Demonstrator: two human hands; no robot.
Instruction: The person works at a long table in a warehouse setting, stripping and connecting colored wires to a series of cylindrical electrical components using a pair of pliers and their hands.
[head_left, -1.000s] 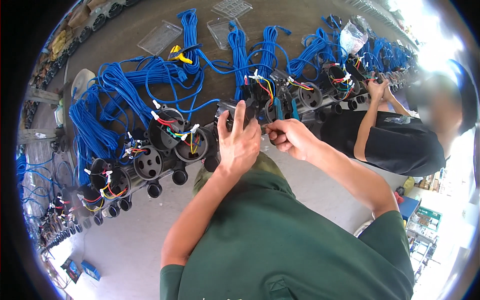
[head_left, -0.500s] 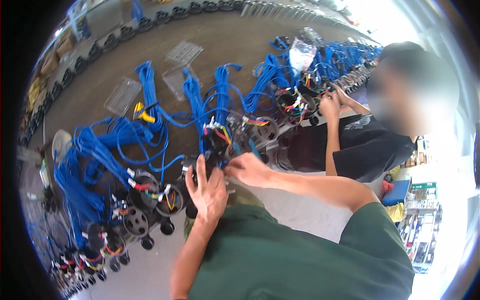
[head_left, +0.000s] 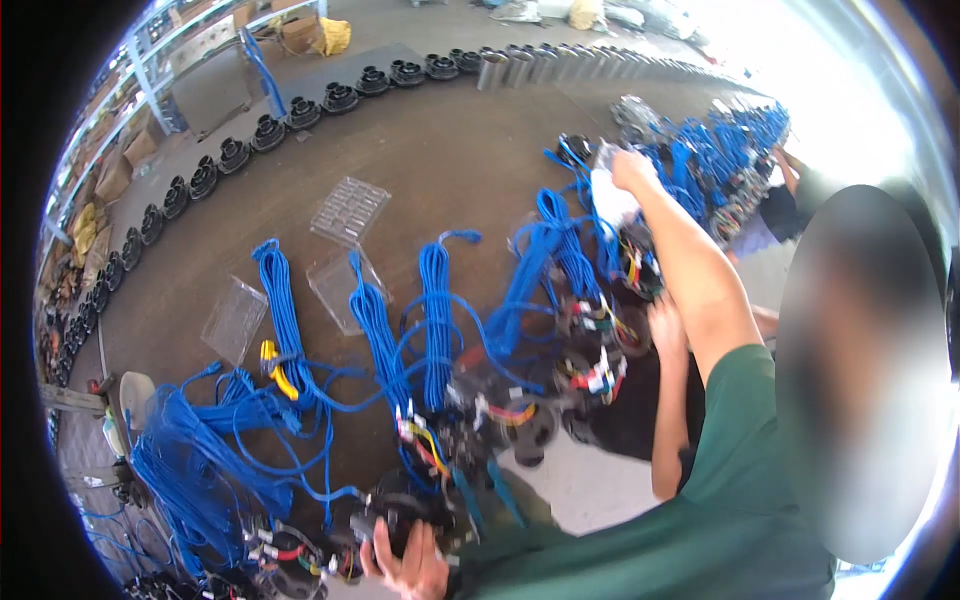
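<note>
My right arm stretches out to the far right, and my right hand (head_left: pixel 634 172) has its fingers closed at the top of a clear and white plastic bag (head_left: pixel 612 203). Whether the fingertips are inside the bag, I cannot make out. My left hand (head_left: pixel 408 562) is low in the view, its fingers against a black round housing (head_left: pixel 398 503) with a blue cable running to it. Teal-handled pliers (head_left: pixel 485 497) lie just right of that housing. Behind them, a wired black part (head_left: pixel 425 445) shows white connectors and red and yellow leads.
Tied blue cable bundles (head_left: pixel 437 325) lie across the brown table (head_left: pixel 450 140). Clear plastic trays (head_left: pixel 348 210) and a yellow-handled tool (head_left: pixel 278 370) sit at the left. Black round parts (head_left: pixel 340 97) line the far edge. A co-worker's arm (head_left: pixel 668 400) is close at right.
My right hand has left the housing beside my left hand and reached far right to the plastic bag. The view has shifted, so my left hand shows lower. The co-worker appears closer.
</note>
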